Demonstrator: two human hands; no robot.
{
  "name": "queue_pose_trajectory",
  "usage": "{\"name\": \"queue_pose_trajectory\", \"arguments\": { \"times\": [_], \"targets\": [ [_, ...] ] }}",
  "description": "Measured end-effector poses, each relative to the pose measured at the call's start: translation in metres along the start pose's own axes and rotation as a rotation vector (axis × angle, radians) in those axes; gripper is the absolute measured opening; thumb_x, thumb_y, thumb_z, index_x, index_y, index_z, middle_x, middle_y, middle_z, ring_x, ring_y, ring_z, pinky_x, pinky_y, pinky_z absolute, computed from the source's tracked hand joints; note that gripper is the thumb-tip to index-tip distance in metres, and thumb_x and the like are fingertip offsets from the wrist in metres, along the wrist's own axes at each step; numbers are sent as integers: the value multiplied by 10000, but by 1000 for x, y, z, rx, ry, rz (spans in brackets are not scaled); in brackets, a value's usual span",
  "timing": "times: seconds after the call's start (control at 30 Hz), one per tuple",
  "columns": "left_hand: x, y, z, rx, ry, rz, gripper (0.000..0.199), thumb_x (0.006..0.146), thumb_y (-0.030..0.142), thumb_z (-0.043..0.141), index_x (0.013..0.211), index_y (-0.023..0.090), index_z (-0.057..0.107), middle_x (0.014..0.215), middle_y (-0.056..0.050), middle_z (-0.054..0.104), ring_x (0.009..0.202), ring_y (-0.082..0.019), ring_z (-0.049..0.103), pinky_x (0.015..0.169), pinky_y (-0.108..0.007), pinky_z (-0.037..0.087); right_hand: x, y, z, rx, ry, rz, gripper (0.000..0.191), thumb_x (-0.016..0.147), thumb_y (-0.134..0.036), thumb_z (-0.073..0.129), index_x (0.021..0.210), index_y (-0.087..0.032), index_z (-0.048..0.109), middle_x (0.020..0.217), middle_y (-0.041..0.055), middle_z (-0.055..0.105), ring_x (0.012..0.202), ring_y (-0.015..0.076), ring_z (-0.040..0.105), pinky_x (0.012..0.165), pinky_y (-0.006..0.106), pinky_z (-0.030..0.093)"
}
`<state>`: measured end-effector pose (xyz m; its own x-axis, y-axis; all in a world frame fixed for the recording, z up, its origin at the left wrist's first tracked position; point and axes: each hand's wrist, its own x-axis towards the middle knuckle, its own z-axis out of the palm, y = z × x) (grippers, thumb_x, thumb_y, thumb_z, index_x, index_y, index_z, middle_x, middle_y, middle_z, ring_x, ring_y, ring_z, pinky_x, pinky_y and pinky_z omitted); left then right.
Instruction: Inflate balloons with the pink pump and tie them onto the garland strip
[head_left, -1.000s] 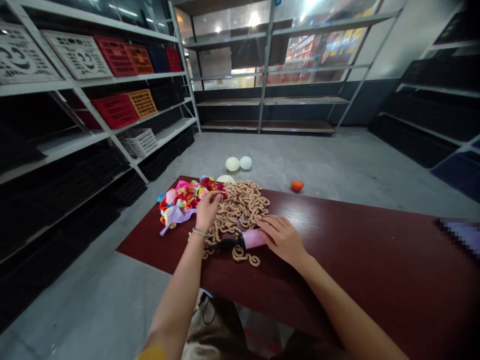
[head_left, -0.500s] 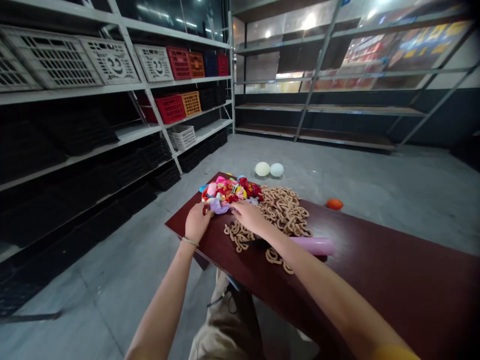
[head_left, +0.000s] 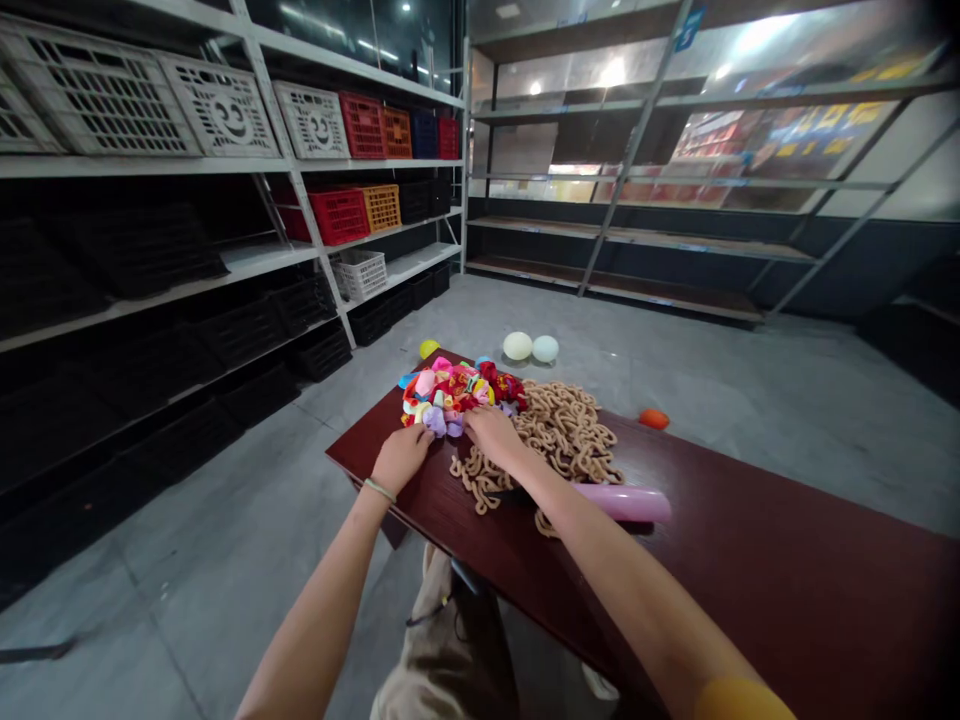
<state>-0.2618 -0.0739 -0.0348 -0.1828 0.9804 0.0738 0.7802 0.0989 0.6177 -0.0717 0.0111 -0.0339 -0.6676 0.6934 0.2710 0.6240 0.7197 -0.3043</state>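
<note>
A heap of small bright cloth-like pieces [head_left: 454, 385], in red, pink, yellow and blue, lies at the far left end of the dark red table [head_left: 720, 530]. At its near edge is a crumpled purple piece [head_left: 435, 421], thin and soft-looking. My left hand [head_left: 401, 460] pinches its left side, fingers closed. My right hand [head_left: 493, 436] is at its right side with fingers curled down; the fingertips are partly hidden. A pile of tan rope-like loops [head_left: 570, 430] lies right of the heap. Under my right forearm sits a pink cylinder [head_left: 626, 502] with a dark narrow end.
Pale balloon-like ovals [head_left: 517, 346], an orange one [head_left: 654, 418] and a yellow one [head_left: 429, 348] lie on the grey floor beyond the table. Shelves with white crates [head_left: 311, 122] and coloured crates stand at left; a metal rack [head_left: 600, 232] stands behind.
The purple piece, stretched between my hands before, is now bunched lower against the heap. My left hand has turned more palm-down. The view has shifted slightly, bringing the yellow oval into sight.
</note>
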Motion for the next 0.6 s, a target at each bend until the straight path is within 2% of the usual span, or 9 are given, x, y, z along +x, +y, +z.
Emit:
{"name": "queue_pose_trajectory", "arguments": {
  "times": [0.07, 0.17, 0.23, 0.3, 0.47, 0.6],
  "targets": [
    [3, 11, 1, -279, -76, -89, 294, 905, 375, 526, 673, 201, 579, 626, -33, 605, 567, -147, 560, 567, -240, 428, -5, 9, -11, 8, 35, 42, 230, 907, -148, 518, 1052, -189, 690, 1054, 110, 709, 1031, 245, 635, 926, 369, 459],
    [7, 33, 4, -845, -199, -243, 255, 883, 425, 581, 830, 182, 637, 646, 9, 587, 501, -84, 498, 495, -188, 410, -19, 24, -35, 40, 80, 92, 370, 924, -143, 482, 1255, -250, 607, 1121, 55, 708, 1019, 199, 650, 901, 328, 480],
    [9, 51, 8, -1166, -264, -272, 232, 870, 383, 629, 962, 172, 659, 665, 22, 576, 509, -59, 496, 501, -161, 431, -34, 35, -54, 95, 120, 99, 359, 926, -149, 477, 1231, -267, 624, 1102, 30, 718, 989, 184, 663, 886, 320, 490],
    [13, 73, 16, -1371, -324, -269, 223, 869, 302, 651, 1038, 158, 670, 696, 9, 595, 544, -56, 534, 534, -155, 477, -53, 45, -73, 161, 180, 97, 290, 922, -168, 490, 1129, -255, 674, 1083, 26, 724, 974, 186, 670, 884, 329, 494],
    [29, 138, 53, -1592, -458, -249, 188, 899, 166, 602, 1069, 157, 682, 934, -58, 700, 733, -86, 662, 697, -193, 563, -109, 69, -116, 218, 330, 149, 236, 942, -245, 479, 1043, -239, 692, 1062, 31, 726, 983, 180, 663, 896, 330, 492],
    [42, 186, 89, -1559, -616, -248, 189, 922, 149, 579, 1078, 167, 683, 1024, -68, 714, 797, -94, 686, 750, -204, 565, -159, 89, -138, 99, 313, 193, 249, 964, -291, 455, 1030, -247, 691, 1029, 31, 722, 970, 181, 646, 888, 332, 484]
  ]
}}
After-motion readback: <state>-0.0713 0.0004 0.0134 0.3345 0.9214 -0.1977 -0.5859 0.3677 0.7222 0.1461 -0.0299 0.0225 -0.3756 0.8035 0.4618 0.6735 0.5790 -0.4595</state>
